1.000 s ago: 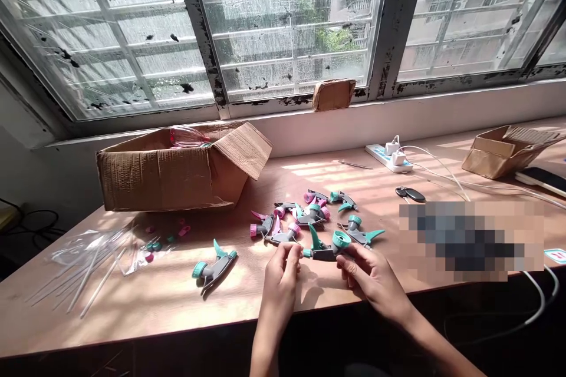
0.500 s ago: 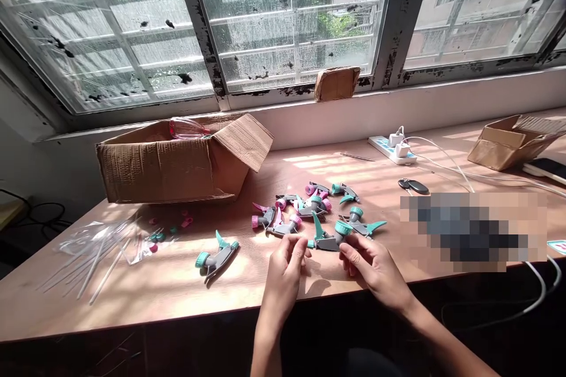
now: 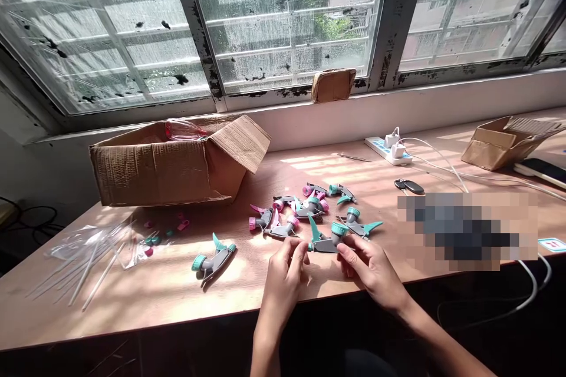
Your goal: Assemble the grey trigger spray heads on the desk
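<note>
Between my two hands is a grey trigger spray head [image 3: 325, 244] with a teal trigger and teal collar. My left hand [image 3: 288, 265] pinches its nozzle end, and my right hand [image 3: 369, 265] grips it by the collar end; the fingertips partly hide both ends. Just beyond lies a loose group of grey spray heads with pink or teal parts, among them a pink one [image 3: 282, 227] and a teal one [image 3: 359, 224]. Off to the left, a single teal spray head [image 3: 214, 260] rests on the table.
An open cardboard box [image 3: 150, 174] holding a clear red-tinted bottle [image 3: 183, 129] stands back left. Thin tubes [image 3: 91, 271], plastic bags and small caps lie front left. At right are a power strip [image 3: 387, 150], cables, black key fobs [image 3: 409, 187], a smaller box [image 3: 499, 144] and a blurred patch.
The camera view has shifted slightly, moving the scene a little left. Both hands keep hold of the same spray head, with hardly any other movement.
</note>
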A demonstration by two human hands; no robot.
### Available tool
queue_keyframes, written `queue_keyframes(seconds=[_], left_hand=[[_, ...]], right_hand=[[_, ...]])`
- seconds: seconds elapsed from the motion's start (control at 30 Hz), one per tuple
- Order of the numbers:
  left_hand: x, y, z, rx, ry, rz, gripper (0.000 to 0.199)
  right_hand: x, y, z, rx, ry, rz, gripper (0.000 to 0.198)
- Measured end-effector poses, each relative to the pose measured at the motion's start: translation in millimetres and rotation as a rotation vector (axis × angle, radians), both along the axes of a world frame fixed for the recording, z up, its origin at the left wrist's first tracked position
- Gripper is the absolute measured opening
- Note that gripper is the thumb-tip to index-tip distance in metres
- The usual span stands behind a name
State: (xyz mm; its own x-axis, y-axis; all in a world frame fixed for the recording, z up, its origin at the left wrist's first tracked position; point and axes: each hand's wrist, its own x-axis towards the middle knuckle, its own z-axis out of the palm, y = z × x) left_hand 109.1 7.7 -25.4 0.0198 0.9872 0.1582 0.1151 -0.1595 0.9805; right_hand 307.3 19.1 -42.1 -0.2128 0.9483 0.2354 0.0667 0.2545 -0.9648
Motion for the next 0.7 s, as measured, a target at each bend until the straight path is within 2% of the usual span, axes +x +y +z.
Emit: queue_keyframes(seconds=[0.13,0.27,0.33,0.43,0.5,0.67,0.7], left_hand=[[-1.7,-2.5,5.3,0.027,-0.01,-0.063,0.02],[-1.5,-3.2,7.4,0.036,-0.073,-0.049,0.038],[-0.4,-1.7,4.5,0.017,-0.054,-0.022,0.028],[0.0,0.0,0.5,0.0,0.0,-0.013,0.029],[-1.1,-0.7,0.9,0.009,0.025,-0.014,0.022],[-2.8,-5.3,10.1,0.146,0.006,-0.089,0.008],[-2.2,-5.6,11.1,0.157,-0.011,-0.091,0.012]], right_hand=[[0.3,1.2,-0.3,-0.007,0.038,-0.014,0.032],[0.4,-0.5,3.0,0.013,-0.004,-0.011,0.035],[0.0,-1.7,3.8,0.019,-0.021,-0.012,0.033],[-0.8,-2.2,3.8,0.011,-0.033,-0.023,0.033],[-0.9,-1.7,4.0,0.003,-0.037,-0.032,0.033],[0.7,0.1,5.7,0.006,-0.041,-0.01,0.039],[1.0,0.2,5.8,0.007,-0.042,-0.006,0.039]])
